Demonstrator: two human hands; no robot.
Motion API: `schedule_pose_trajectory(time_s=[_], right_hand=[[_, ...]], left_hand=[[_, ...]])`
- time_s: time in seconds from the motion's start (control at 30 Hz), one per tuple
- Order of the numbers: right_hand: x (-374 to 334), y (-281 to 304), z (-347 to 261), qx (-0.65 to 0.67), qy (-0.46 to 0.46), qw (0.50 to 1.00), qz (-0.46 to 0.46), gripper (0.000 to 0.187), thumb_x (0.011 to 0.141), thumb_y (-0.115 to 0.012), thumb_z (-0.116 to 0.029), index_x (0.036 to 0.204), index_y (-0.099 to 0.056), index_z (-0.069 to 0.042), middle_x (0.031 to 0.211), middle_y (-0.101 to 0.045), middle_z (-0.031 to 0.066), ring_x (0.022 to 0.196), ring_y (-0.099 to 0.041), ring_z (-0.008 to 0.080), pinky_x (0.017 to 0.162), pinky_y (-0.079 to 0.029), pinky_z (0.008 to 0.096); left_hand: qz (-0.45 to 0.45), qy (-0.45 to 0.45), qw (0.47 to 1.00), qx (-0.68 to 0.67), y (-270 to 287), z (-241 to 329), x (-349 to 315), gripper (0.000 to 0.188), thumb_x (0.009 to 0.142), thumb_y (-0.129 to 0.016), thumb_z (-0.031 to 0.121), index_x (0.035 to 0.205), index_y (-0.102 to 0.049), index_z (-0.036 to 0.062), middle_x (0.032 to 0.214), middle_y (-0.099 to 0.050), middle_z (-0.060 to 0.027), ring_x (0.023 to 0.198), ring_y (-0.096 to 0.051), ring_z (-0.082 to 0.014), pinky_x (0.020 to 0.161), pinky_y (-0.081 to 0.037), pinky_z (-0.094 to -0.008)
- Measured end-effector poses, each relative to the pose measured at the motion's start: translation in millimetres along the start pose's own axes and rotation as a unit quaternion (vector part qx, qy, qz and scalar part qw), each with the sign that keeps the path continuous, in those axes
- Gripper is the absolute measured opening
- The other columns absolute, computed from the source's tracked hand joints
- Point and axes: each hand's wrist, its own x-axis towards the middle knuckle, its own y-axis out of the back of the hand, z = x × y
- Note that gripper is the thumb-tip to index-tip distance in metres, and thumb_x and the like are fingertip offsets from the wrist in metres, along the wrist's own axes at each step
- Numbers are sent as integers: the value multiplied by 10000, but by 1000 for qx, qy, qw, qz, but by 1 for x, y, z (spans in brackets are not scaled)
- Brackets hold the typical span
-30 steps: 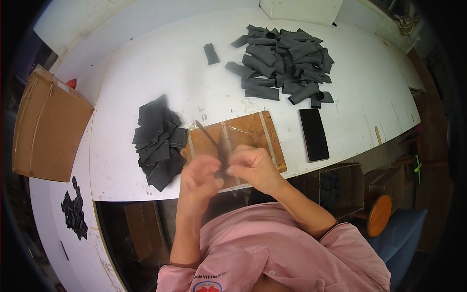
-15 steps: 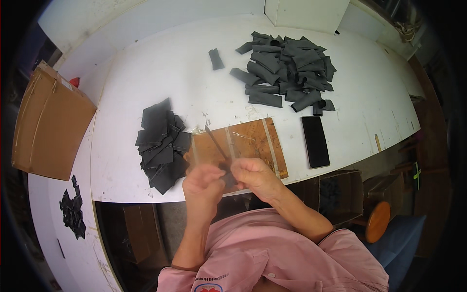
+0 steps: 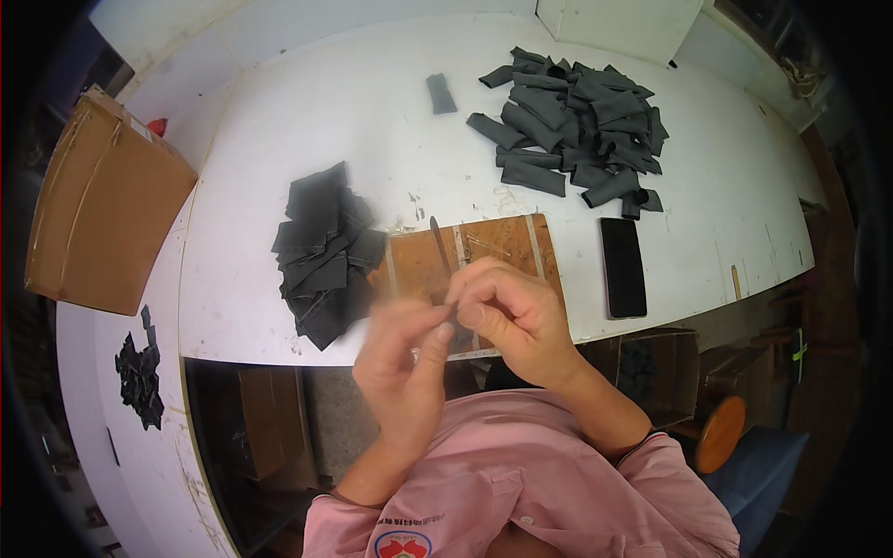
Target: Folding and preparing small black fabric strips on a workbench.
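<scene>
Both of my hands meet over the near edge of a brown board (image 3: 507, 244) with pale stripes. My left hand (image 3: 402, 346), partly smeared by motion, has thumb and forefinger pressed together. My right hand (image 3: 517, 316) is curled, its thumb and fingertips touching those of the left. A small dark piece (image 3: 454, 314) shows between the fingertips; most of it is hidden, so I cannot tell its kind. Just beyond the fingers, a narrow dark rod-like thing (image 3: 437, 240) slants over the board. Flat black cloth pieces (image 3: 321, 251) lie heaped left of the board.
Rolled dark grey cloth tubes (image 3: 581, 126) form a large pile at the far right; one separate cloth piece (image 3: 441, 94) lies left of it. A black phone (image 3: 623, 268) rests right of the board. At the left are a cardboard box (image 3: 107, 209) and black scraps (image 3: 139, 381).
The whole view has shifted, moving the table's things slightly right and up. My hands have risen a little and come closer, fingertips still together; the right hand's fingers now show more openly.
</scene>
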Motion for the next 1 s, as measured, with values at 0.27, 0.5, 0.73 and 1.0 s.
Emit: schedule_pose_trajectory(time_s=[0.27,0.5,0.73,1.0], right_hand=[[29,7,-47,-101,13,995,4,119,800,-525,-109,744,-503,-7,709,-502,102,594,-488,200,547,-387,292],[74,26,-20,30,-109,992,-58,254,848,-498,-212,721,-529,5,574,-452,-15,519,-410,68,464,-330,205],[61,27,32,132,-239,960,-64,225,841,-514,-197,701,-538,-23,557,-449,-14,465,-386,50,416,-294,176],[73,31,31,113,-155,970,-151,208,840,-527,-196,705,-540,-38,572,-455,-24,485,-399,51,442,-328,179]], left_hand=[[-56,218,839,-495,2,25,45,175,822,-507,21,982,-473,-40,752,-554,-100,328,-361,-33,302,-240,-142],[-43,383,501,-775,4,15,84,250,835,-360,7,1066,-427,-62,660,-498,-75,306,-318,-22,270,-228,-150],[-36,433,597,-674,5,-46,55,220,862,-409,90,1055,-492,31,669,-505,-40,336,-298,-61,292,-211,-184],[-110,307,797,-509,7,-27,56,290,824,-472,40,1097,-417,-40,757,-560,-108,307,-298,-26,301,-196,-158]])
